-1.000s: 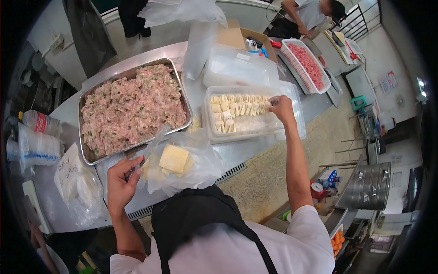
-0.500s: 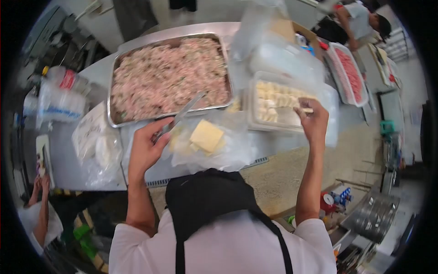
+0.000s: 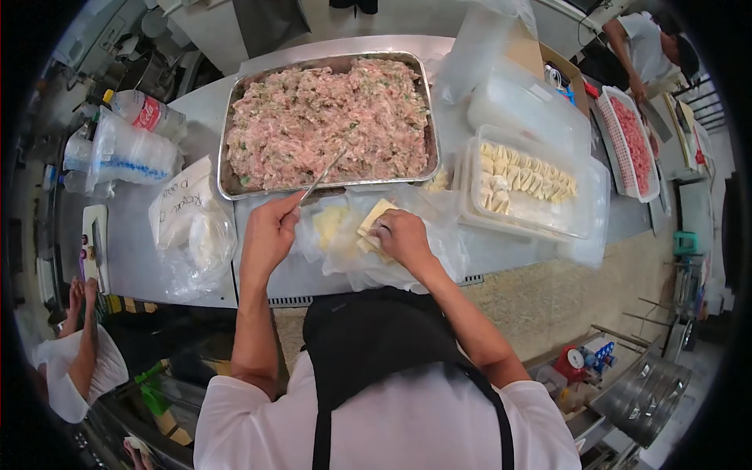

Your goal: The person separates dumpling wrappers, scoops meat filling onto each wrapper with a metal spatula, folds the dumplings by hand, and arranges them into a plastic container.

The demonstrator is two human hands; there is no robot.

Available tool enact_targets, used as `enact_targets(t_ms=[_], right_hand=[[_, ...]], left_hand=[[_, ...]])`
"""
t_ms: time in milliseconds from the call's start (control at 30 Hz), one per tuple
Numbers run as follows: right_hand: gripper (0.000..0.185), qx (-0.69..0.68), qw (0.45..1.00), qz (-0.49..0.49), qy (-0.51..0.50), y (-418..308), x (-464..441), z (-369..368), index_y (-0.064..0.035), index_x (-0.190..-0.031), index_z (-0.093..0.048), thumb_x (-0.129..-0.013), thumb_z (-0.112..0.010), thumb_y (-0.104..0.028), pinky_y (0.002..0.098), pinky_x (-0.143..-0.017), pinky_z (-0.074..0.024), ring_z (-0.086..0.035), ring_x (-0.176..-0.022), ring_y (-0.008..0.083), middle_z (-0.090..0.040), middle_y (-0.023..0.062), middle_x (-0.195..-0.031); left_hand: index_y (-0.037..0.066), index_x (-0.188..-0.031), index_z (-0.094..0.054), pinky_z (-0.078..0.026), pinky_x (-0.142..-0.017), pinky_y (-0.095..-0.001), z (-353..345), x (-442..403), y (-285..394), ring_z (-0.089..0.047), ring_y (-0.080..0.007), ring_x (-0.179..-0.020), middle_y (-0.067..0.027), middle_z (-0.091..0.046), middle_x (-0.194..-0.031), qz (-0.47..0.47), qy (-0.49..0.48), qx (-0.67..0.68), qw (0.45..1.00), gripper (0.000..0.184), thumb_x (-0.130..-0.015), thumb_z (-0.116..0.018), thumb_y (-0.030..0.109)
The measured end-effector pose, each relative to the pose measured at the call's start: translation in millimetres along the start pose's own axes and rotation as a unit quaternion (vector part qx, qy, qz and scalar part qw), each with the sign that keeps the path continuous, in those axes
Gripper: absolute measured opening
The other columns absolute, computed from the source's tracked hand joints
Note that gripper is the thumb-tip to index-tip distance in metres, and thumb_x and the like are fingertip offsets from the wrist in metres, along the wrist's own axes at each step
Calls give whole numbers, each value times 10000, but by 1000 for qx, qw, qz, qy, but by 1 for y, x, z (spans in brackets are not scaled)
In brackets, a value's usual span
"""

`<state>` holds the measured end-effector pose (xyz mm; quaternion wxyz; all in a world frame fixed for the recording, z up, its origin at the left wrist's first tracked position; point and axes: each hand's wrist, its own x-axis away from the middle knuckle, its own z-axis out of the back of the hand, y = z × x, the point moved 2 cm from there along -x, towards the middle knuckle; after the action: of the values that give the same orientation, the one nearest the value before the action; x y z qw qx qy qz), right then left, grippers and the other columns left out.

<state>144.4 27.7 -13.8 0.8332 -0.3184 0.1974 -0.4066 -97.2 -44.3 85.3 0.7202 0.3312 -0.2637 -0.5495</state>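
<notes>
My left hand (image 3: 272, 235) is closed round the handle of a metal knife or spatula (image 3: 323, 175), whose tip points into the meat filling (image 3: 329, 117). That filling is heaped in a large metal tray (image 3: 222, 168). My right hand (image 3: 401, 237) pinches the yellow dough squares (image 3: 377, 215) at their edge, above a plastic bag (image 3: 440, 235) lying on the table. To the right, rows of folded dumplings (image 3: 526, 174) sit in a clear plastic container (image 3: 470, 184).
Left of the tray are a bottle (image 3: 149, 113), stacked plastic cups (image 3: 137, 157) and a labelled bag (image 3: 188, 227). A lid (image 3: 529, 98) and a basket of ground meat (image 3: 623, 141) stand at the right. Two people work at the far left and upper right.
My right hand has moved left from the dumpling container to the dough squares. My left hand still holds the utensil, its tip now over the filling. The view has shifted.
</notes>
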Motion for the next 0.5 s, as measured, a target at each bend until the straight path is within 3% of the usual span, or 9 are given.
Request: enact_targets(t_ms=[33, 67, 133, 267, 333, 367, 433, 500], right_hand=[[147, -29, 999, -22, -11, 2, -1, 3, -28, -805, -729, -798, -734, -175, 448, -734, -518, -656, -845, 367, -688, 158, -861], [147, -29, 999, -20, -11, 3, -1, 7, -28, -805, -729, -798, -734, -175, 448, -734, -518, -656, -845, 367, -688, 158, -861], [108, -139, 987, -78, -17, 8, -1, 12, -30, -834, -724, -821, -717, -136, 431, -745, -516, -664, -851, 368, -696, 180, -899], [108, -184, 979, -70, 48, 10, 5, 35, -4, -881, -693, -868, -686, -111, 390, -728, -509, -683, -838, 300, -706, 173, -928], [124, -300, 944, -118, 73, 16, 11, 46, -4, -973, -655, -932, -643, -119, 348, -743, -496, -656, -857, 196, -706, 111, -966], [124, -300, 944, -118, 76, 19, 14, 52, -4, -973, -655, -932, -643, -119, 348, -743, -496, -656, -857, 196, -706, 111, -966], [163, -404, 900, -151, 72, 26, 23, 62, -20, -1063, -616, -986, -610, -164, 307, -803, -488, -619, -935, 144, -683, 48, -1040], [206, -462, 866, -179, 67, 29, 36, 69, -24, -1116, -604, -1011, -580, -199, 310, -856, -486, -618, -968, 148, -672, 49, -1063]], left_hand=[[47, -1110, -731, -508, -696, -408, 3, -5, 1, -653, -332, -752, -167, -687, -858, -40, 13, -105, 994, 303, -839, -612, -18], [47, -1110, -731, -508, -696, -408, 4, -11, 1, -653, -332, -752, -167, -687, -858, -40, 14, -105, 994, 303, -839, -612, -18], [31, -962, -745, -510, -740, -470, 6, -29, 17, -633, -416, -813, -201, -648, -823, -96, 3, -209, 973, 252, -762, -601, -23], [55, -882, -744, -512, -742, -471, -26, -76, 23, -649, -389, -854, -161, -665, -884, -122, -26, -295, 947, 188, -745, -625, 4], [44, -802, -719, -519, -737, -472, -53, -93, 15, -658, -374, -852, -164, -668, -870, -135, -52, -298, 943, 113, -727, -634, 39], [44, -802, -719, -519, -737, -472, -55, -95, 14, -658, -374, -852, -164, -668, -870, -138, -52, -299, 943, 113, -727, -634, 39], [38, -817, -722, -539, -715, -488, -61, -100, 19, -673, -401, -815, -200, -692, -856, -138, -159, -323, 923, 158, -700, -618, 18], [41, -813, -724, -541, -726, -489, -48, -110, 17, -673, -401, -827, -204, -695, -868, -132, -167, -289, 933, 153, -702, -620, 26]])
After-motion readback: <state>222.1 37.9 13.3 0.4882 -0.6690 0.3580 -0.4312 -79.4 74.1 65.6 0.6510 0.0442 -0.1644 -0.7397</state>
